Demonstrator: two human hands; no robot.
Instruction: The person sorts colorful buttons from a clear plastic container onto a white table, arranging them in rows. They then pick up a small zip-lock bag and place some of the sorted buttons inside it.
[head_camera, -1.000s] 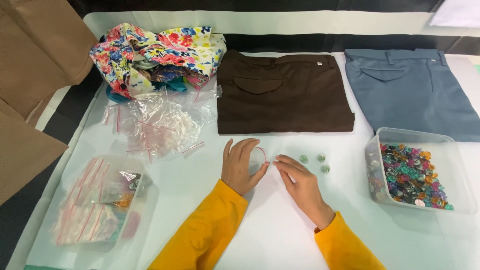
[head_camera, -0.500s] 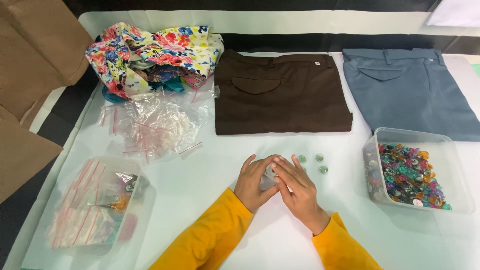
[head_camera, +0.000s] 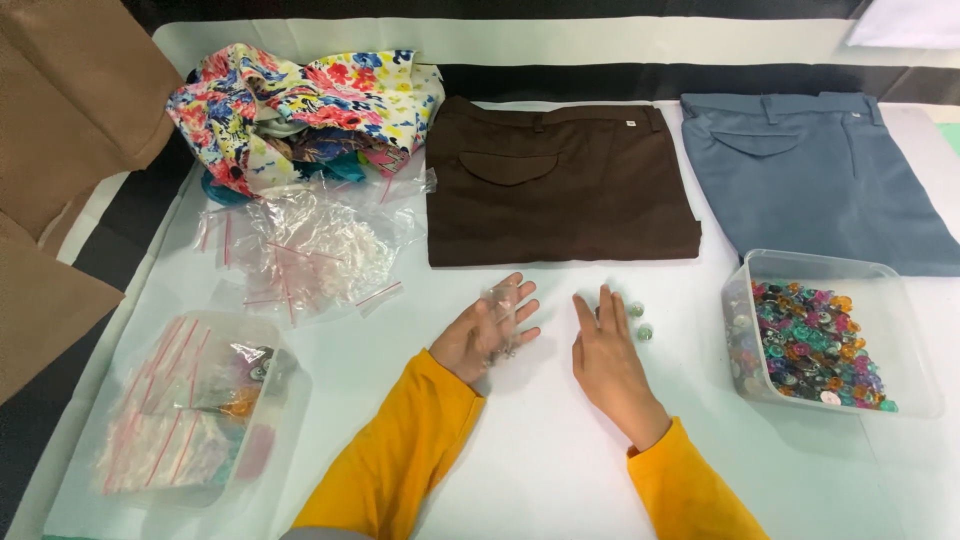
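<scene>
- Left hand (head_camera: 487, 335) lay palm up, fingers (head_camera: 520, 300) loosely curled round a small clear plastic bag (head_camera: 500, 305); nothing could be made out inside it.
- Right hand (head_camera: 606, 355) rested flat on the white worktop (head_camera: 540, 450), fingers spread, holding nothing.
- Two small green buttons (head_camera: 640, 320) lay loose just beside its fingertips, unbagged.
- Beyond: clear tub of coloured buttons (head_camera: 815, 345), pile of empty clear bags (head_camera: 310, 245), folded brown trousers (head_camera: 560, 180).

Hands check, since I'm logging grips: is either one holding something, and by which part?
The left hand holds a small clear plastic bag, its lower part between the fingers. The right hand holds nothing.
</scene>
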